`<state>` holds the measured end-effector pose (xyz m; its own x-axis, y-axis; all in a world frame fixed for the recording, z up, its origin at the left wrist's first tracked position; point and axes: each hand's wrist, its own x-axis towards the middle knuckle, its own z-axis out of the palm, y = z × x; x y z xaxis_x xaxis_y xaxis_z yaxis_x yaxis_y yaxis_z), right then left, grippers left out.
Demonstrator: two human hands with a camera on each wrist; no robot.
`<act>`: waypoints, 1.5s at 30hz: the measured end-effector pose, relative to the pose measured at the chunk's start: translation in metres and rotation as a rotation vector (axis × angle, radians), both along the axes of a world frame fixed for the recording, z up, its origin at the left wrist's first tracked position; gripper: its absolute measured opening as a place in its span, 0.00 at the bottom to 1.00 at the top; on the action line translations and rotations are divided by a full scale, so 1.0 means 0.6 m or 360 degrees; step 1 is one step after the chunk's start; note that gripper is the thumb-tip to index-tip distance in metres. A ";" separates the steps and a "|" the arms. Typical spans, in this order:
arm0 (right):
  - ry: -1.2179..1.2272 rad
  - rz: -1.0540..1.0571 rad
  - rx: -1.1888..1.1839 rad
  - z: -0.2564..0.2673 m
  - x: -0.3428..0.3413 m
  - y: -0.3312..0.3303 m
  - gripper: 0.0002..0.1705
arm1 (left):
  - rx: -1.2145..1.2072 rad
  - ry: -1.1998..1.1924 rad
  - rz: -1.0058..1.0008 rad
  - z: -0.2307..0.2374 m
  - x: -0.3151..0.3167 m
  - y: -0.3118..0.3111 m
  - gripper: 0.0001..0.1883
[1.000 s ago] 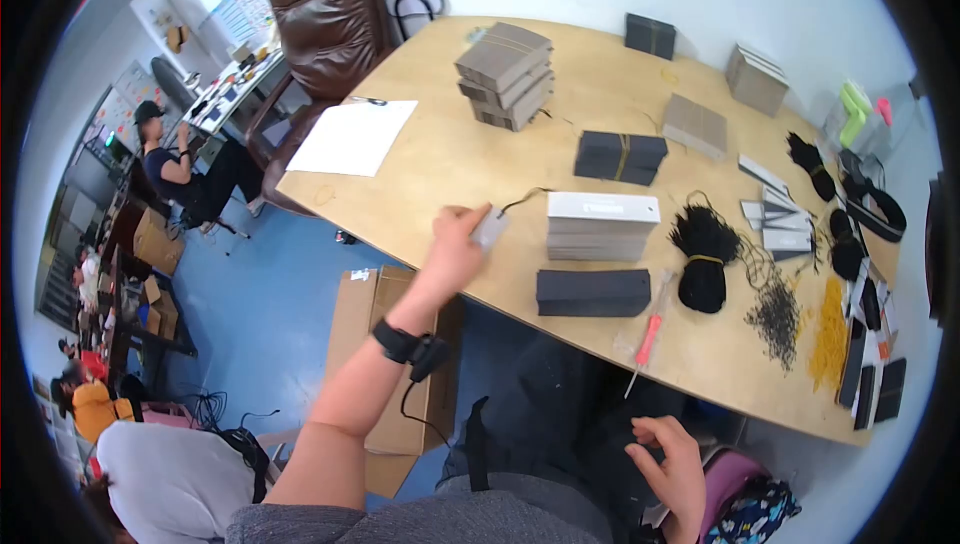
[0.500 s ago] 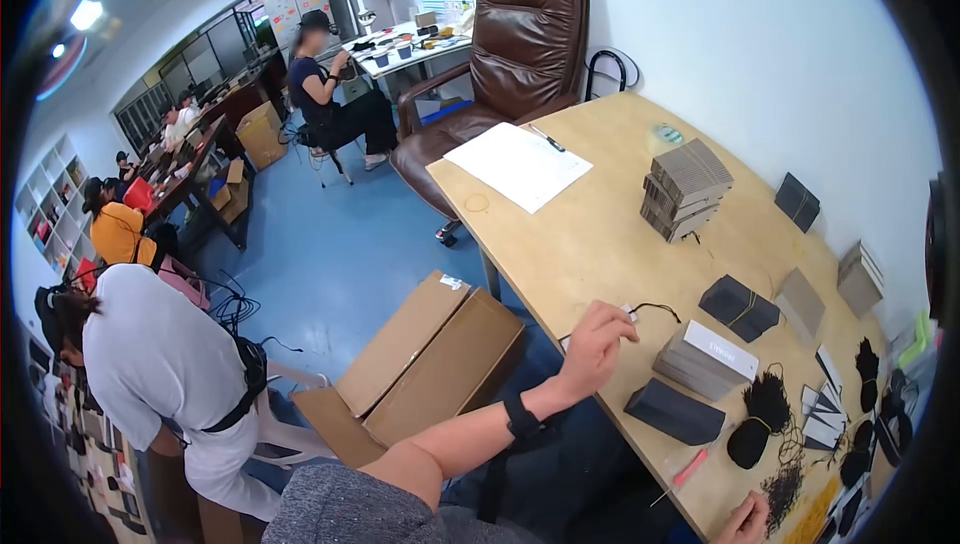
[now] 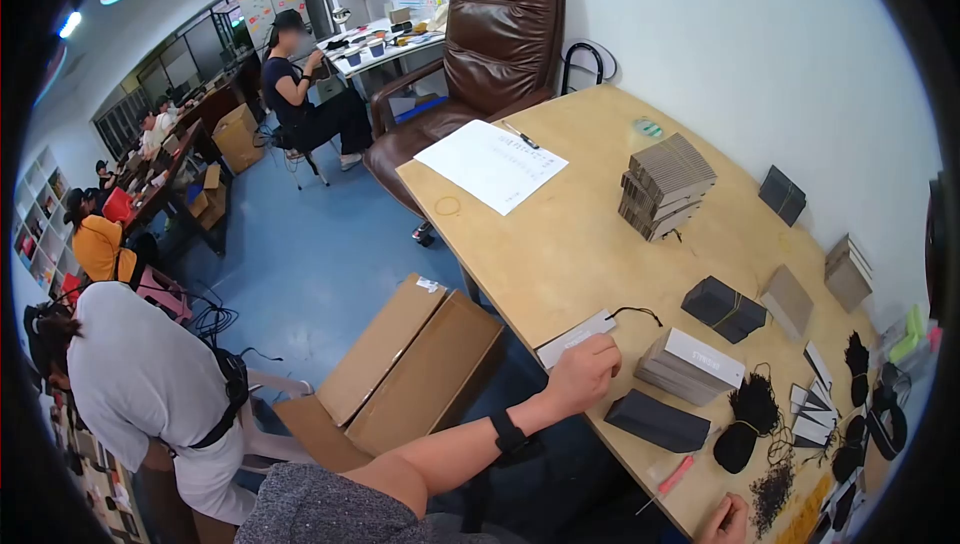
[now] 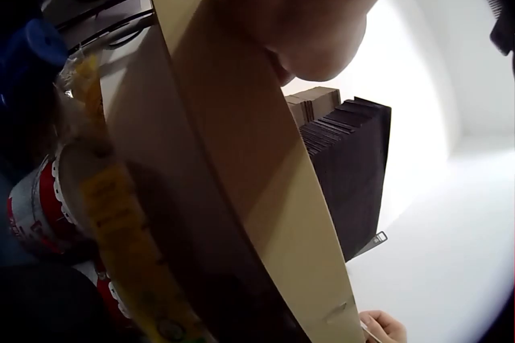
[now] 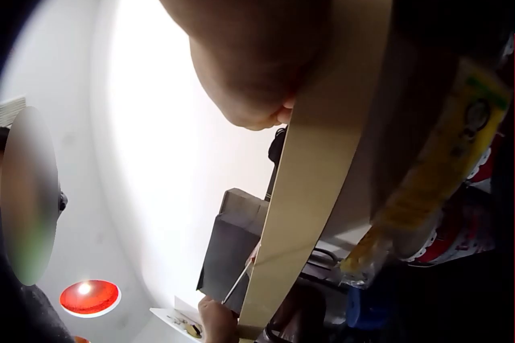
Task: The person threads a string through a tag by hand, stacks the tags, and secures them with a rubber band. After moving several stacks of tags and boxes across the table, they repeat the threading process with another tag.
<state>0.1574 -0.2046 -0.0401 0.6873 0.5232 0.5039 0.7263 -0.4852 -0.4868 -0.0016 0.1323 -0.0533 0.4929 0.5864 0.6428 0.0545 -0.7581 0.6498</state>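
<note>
In the head view my left hand [image 3: 587, 372] lies at the table's front edge, fingers loosely bent, overlapping the lower side of a white hang tag [image 3: 597, 324]. The tag lies flat, its black cord loop trailing to the right. Just right of this hand sit a stack of tags [image 3: 688, 364] with a white top one and a black card stack [image 3: 655, 421]. My right hand [image 3: 725, 521] rests at the near edge with fingers loosely bent, close to a pink-handled awl [image 3: 676, 475]. In both wrist views the wearer's fingertips are mostly hidden.
A tall grey-brown stack [image 3: 668, 184], a banded black stack [image 3: 724, 308] and a paper sheet [image 3: 495, 166] lie farther back. Bundles of black cord [image 3: 752, 409] lie at right. A cardboard box [image 3: 400, 364] stands on the floor; a person in white [image 3: 150, 374] bends beside it.
The head view has turned left. My left hand held the tag and now lies beside it on the table. My right hand has come up to the table edge.
</note>
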 end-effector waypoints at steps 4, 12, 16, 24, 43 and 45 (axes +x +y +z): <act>-0.0017 -0.0015 0.0041 0.006 -0.002 0.004 0.09 | 0.0009 -0.0005 -0.0005 0.003 -0.001 -0.001 0.07; 0.0264 -0.0056 0.0045 0.000 -0.009 0.017 0.05 | 0.0063 -0.0256 -0.0053 -0.012 -0.025 0.020 0.08; 0.0249 -0.0060 0.0194 0.024 -0.018 0.013 0.04 | 0.0227 -0.0267 0.0083 0.022 -0.085 -0.039 0.13; -0.0234 0.0038 0.0059 0.053 0.016 0.054 0.09 | -0.0440 0.0267 -0.0658 -0.001 -0.168 -0.162 0.15; -0.0352 0.0415 0.0048 0.099 -0.127 0.051 0.09 | -0.2797 0.0482 -0.1499 0.093 0.037 -0.240 0.23; -0.0325 0.0645 -0.0022 0.090 -0.158 0.039 0.10 | -0.2857 0.0561 -0.1558 0.088 0.042 -0.230 0.22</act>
<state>0.0624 -0.1812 0.0137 0.3129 0.7370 0.5991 0.9395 -0.1475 -0.3092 0.0235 -0.0058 -0.0004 0.9083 -0.1588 -0.3870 0.3763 0.7144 0.5899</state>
